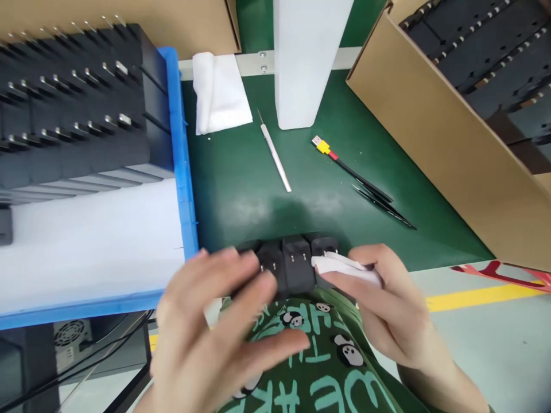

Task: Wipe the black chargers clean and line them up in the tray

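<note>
Several black power adapters (298, 272) stand side by side at the table's near edge, their metal prongs facing up. In my right hand (394, 310) a folded white cloth (350, 269) is pinched between thumb and fingers. Its tip lies at the prongs of the rightmost adapter; whether it touches them I cannot tell. My left hand (206, 321), smeared by motion, is spread with the thumb stretched out. Its fingertips are over or beside the row's left end and partly hide the adapters there. I see nothing held in it.
Many more adapters (86, 109) fill a blue-rimmed tray (183, 195) at left. On the green table (241, 189) lie a white-handled needle tool (276, 158), a USB cable (344, 166), black tweezers (383, 205) and a white cloth (226, 94). A white post (307, 63) and a cardboard box (422, 143) stand beyond.
</note>
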### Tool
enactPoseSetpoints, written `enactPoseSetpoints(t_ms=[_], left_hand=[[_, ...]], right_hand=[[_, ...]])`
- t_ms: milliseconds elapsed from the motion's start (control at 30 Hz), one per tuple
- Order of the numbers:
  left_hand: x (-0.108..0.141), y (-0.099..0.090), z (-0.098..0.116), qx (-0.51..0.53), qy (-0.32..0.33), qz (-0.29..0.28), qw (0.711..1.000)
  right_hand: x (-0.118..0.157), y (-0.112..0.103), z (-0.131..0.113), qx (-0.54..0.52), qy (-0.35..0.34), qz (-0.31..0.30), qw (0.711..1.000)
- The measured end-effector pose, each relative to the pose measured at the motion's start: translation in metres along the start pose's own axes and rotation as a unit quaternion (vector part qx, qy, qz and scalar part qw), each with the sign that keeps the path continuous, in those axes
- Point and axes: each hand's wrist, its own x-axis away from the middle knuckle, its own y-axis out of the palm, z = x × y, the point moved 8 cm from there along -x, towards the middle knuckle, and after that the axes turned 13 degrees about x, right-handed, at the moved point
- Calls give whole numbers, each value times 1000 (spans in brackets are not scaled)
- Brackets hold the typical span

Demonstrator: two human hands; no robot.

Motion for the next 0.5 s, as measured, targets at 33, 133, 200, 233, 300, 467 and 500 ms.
enactPoseSetpoints(t_ms=[33,133,200,233,300,467,500], left_hand=[[0,-1,-11,-2,-25,-23,999],[-5,10,-29,20,-24,-102,994],[-8,16,-32,40,-11,-119,992],[-9,18,-33,52,-10,-118,992],[-9,20,-32,64,-14,-116,991],[-5,21,-34,62,-30,-115,991],[-4,21,-34,64,-30,-112,991]], right_hand=[[0,0,-2,18,-1,2,1000],[-2,1,-13,68,-9,9,998],[-3,2,-25,89,-22,10,996],[-3,4,-31,91,-35,3,995],[-4,7,-41,82,-59,-19,995],[-5,0,-38,165,13,53,985],[-6,3,-40,191,25,61,979]])
